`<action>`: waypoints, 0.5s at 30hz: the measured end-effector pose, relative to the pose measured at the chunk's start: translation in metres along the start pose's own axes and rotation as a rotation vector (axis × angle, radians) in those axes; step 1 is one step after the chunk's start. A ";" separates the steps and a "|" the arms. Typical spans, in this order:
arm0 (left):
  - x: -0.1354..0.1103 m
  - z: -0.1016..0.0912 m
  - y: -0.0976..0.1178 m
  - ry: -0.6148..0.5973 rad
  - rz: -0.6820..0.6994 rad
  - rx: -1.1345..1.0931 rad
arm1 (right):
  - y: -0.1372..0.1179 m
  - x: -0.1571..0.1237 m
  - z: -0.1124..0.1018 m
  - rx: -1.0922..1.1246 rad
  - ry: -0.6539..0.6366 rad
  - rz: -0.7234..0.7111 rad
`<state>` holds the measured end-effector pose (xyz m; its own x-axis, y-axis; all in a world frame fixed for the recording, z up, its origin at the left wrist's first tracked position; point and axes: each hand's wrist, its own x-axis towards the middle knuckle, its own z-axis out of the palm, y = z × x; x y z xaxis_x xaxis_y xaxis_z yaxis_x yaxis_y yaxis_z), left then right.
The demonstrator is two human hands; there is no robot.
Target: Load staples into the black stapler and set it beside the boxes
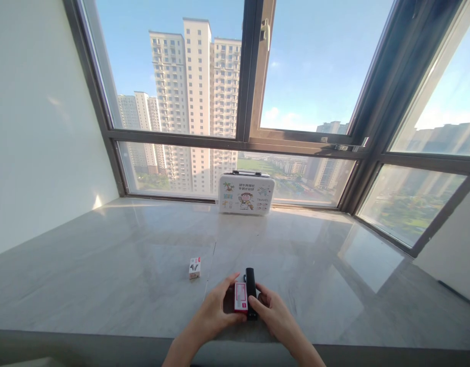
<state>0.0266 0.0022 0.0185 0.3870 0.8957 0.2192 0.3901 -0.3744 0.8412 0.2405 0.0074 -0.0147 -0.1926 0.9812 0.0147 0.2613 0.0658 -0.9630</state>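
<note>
My left hand [216,304] is closed around a small red-and-white box [241,295], thumb at its near end and fingers at its far end. Right beside it lies a long black stapler [250,282], which my right hand [271,307] grips with the thumb on top and fingers along the right side. Box and stapler are side by side, seemingly touching, low over or on the marble sill. A smaller white box [194,267] with a dark picture on its front stands to the left, apart from both hands.
The grey marble sill [124,275] spreads around my hands, its front edge close to me. A white case [246,193] with cartoon prints and a dark handle stands against the window frame [174,138] at the back. A white wall [40,127] bounds the left side.
</note>
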 end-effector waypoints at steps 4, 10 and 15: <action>0.001 -0.030 -0.016 0.274 -0.017 0.073 | 0.002 -0.008 0.000 -0.019 0.086 0.034; 0.015 -0.103 -0.066 0.530 -0.445 0.420 | -0.011 -0.033 0.006 -0.235 0.120 0.038; 0.037 -0.094 -0.068 0.197 -0.447 0.399 | -0.029 -0.029 0.011 -0.420 0.064 0.009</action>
<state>-0.0641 0.0830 0.0152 -0.0316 0.9995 0.0076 0.7750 0.0197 0.6317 0.2277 -0.0248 0.0101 -0.1333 0.9904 0.0364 0.6277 0.1128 -0.7702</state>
